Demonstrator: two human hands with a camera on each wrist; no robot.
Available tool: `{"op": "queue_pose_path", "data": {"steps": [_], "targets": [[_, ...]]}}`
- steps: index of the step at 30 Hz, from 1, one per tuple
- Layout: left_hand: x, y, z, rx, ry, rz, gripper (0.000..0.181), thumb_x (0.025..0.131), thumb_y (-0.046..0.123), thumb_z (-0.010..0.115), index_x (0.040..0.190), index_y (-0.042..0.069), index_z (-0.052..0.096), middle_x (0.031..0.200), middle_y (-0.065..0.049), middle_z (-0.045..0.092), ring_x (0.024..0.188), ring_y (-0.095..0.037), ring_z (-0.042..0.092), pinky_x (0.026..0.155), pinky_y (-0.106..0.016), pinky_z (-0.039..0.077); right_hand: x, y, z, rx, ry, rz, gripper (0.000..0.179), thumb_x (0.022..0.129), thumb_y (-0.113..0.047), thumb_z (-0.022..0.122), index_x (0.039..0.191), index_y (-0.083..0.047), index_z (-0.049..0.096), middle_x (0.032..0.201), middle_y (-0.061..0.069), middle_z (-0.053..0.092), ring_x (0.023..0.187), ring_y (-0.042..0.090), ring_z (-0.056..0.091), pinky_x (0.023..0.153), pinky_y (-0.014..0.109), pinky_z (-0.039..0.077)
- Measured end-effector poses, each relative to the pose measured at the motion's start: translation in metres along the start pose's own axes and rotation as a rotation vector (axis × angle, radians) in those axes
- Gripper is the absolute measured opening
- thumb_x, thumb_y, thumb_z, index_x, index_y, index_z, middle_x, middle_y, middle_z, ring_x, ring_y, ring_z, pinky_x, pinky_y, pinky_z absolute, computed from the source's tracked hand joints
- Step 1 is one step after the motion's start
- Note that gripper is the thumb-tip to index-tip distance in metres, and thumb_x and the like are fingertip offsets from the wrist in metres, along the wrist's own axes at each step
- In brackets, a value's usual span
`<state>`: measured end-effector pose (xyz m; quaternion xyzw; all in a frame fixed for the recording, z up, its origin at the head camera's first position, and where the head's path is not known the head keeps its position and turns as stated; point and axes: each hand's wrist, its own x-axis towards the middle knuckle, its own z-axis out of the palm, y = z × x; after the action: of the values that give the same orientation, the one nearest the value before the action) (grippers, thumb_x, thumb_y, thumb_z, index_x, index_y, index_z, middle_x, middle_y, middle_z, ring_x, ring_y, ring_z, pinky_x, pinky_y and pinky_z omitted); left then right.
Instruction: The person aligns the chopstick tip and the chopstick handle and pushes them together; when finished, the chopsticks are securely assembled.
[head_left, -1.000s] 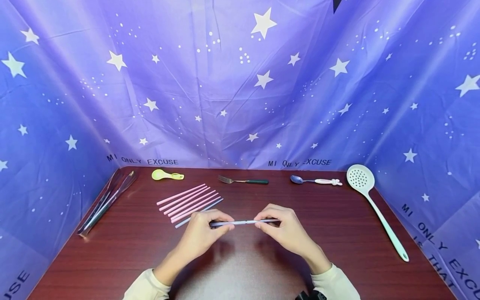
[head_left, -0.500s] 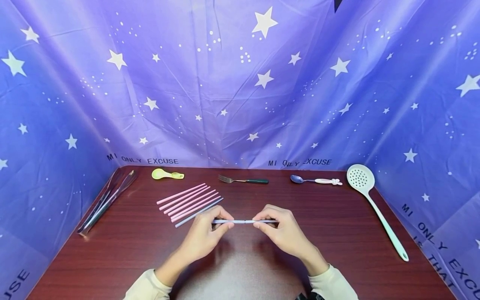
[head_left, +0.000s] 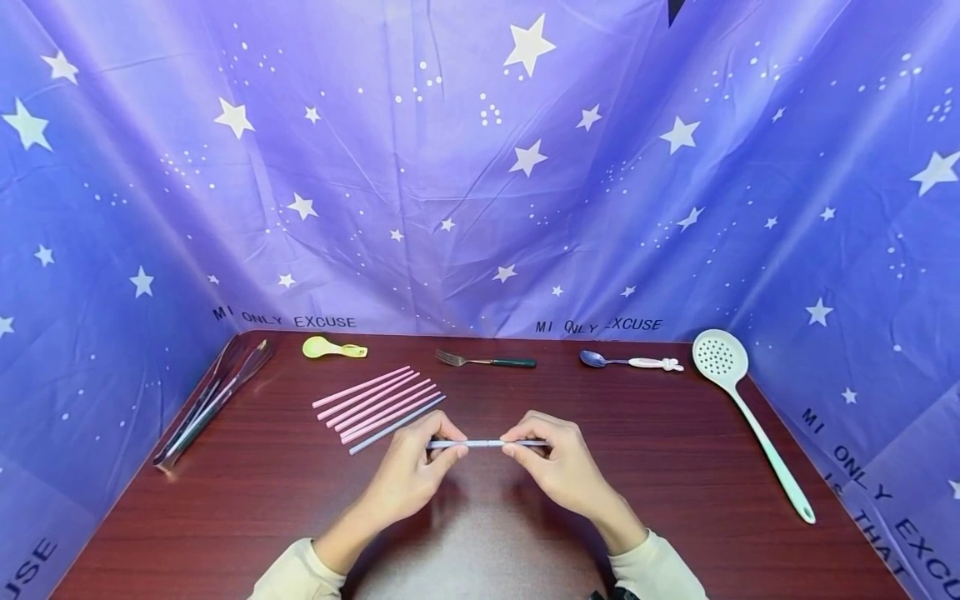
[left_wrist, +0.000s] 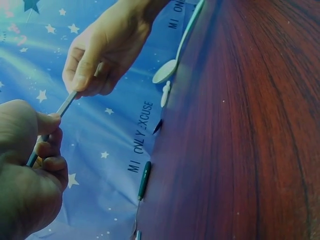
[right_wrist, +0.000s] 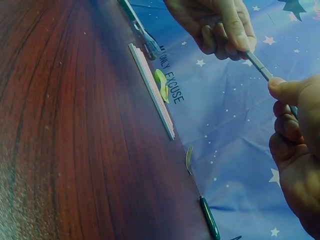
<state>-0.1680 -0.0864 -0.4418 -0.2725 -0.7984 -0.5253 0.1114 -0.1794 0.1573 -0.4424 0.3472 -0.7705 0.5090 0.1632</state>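
Both hands hold a thin grey-blue straw [head_left: 480, 444] level above the table, with a dark seam between the two grips. The left hand [head_left: 408, 467] pinches its left part between thumb and fingers. On the other side, the right hand [head_left: 566, 458] pinches the right part close to the seam. In the right wrist view, the seam on the straw [right_wrist: 261, 67] shows between the two thumbs, and the far end is hidden by the fingers. Left of the hands, a matching grey-blue straw [head_left: 397, 425] lies beside several pink straws [head_left: 375, 400] in a slanted row.
Along the back lie a yellow measuring spoon [head_left: 333, 348], a green-handled fork [head_left: 487, 361] and a spoon [head_left: 630, 361] with a white handle. Tongs [head_left: 213, 408] lie at the left edge, a pale green skimmer [head_left: 750, 408] at the right. A starry purple curtain [head_left: 450, 167] encloses the table.
The right hand has shifted slightly left, closer to the left hand. The stretch of straw between the fingertips is a little shorter, and the straw lies more level.
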Motion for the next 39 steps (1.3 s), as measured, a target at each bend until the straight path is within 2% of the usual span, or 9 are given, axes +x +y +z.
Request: {"op": "queue_pose_path", "data": {"steps": [13,19,23,27,30,36,39], "targets": [[-0.002,-0.001,0.003,-0.002,-0.003,-0.008,0.008,0.094,0.005,0.073,0.094,0.01,0.066,0.074,0.003,0.06,0.058,0.0,0.041,0.051,-0.016,0.035,0.001,0.005,0.004,-0.023,0.008,-0.068,0.02,0.085,0.004,0.079,0.095,-0.013,0.076,0.079,-0.002,0.068,0.063,0.009,0.052,0.055,0.015,0.042],[-0.002,-0.004,0.008,0.007,-0.009,-0.043,0.009,0.094,0.006,0.074,0.094,0.011,0.067,0.073,0.005,0.056,0.058,0.001,0.041,0.051,-0.016,0.036,-0.001,0.003,0.002,-0.042,-0.016,-0.027,0.012,0.088,-0.003,0.079,0.094,-0.014,0.076,0.079,-0.003,0.067,0.064,0.004,0.049,0.054,0.014,0.041],[-0.002,-0.003,0.007,0.047,-0.01,-0.028,0.009,0.094,0.01,0.076,0.094,0.013,0.067,0.076,0.009,0.059,0.061,0.002,0.044,0.053,-0.018,0.04,-0.002,0.003,-0.001,-0.042,-0.05,0.035,0.008,0.09,-0.008,0.079,0.093,-0.014,0.076,0.079,-0.006,0.065,0.066,0.001,0.049,0.055,0.016,0.042],[-0.002,-0.002,0.002,0.1,-0.025,0.011,0.01,0.092,0.01,0.077,0.095,0.015,0.069,0.083,0.01,0.068,0.069,0.0,0.054,0.06,-0.021,0.049,-0.002,0.004,-0.004,-0.033,-0.088,0.079,0.011,0.091,-0.01,0.079,0.095,-0.019,0.075,0.08,-0.007,0.063,0.068,0.001,0.051,0.056,0.017,0.044],[-0.003,0.0,-0.005,0.137,-0.022,0.023,0.014,0.09,0.007,0.078,0.095,0.017,0.07,0.087,0.01,0.072,0.075,0.0,0.06,0.066,-0.022,0.053,-0.001,0.006,-0.006,-0.035,-0.1,0.078,0.013,0.091,-0.01,0.078,0.097,-0.021,0.075,0.081,-0.005,0.064,0.068,0.003,0.053,0.056,0.019,0.046],[-0.012,-0.003,-0.022,0.165,-0.011,-0.035,0.016,0.087,0.007,0.081,0.094,0.019,0.073,0.075,0.011,0.067,0.062,0.003,0.049,0.054,-0.018,0.043,-0.003,0.009,-0.01,-0.036,-0.11,0.104,0.012,0.091,-0.01,0.078,0.098,-0.019,0.075,0.082,-0.005,0.065,0.07,0.003,0.055,0.057,0.02,0.047],[-0.018,-0.007,-0.029,0.159,-0.001,-0.049,0.016,0.086,0.006,0.081,0.093,0.018,0.073,0.073,0.011,0.067,0.062,0.004,0.052,0.053,-0.019,0.045,-0.004,0.011,-0.011,-0.035,-0.131,0.125,0.009,0.092,-0.013,0.078,0.098,-0.02,0.076,0.083,-0.008,0.066,0.072,0.003,0.057,0.06,0.02,0.048]]}}
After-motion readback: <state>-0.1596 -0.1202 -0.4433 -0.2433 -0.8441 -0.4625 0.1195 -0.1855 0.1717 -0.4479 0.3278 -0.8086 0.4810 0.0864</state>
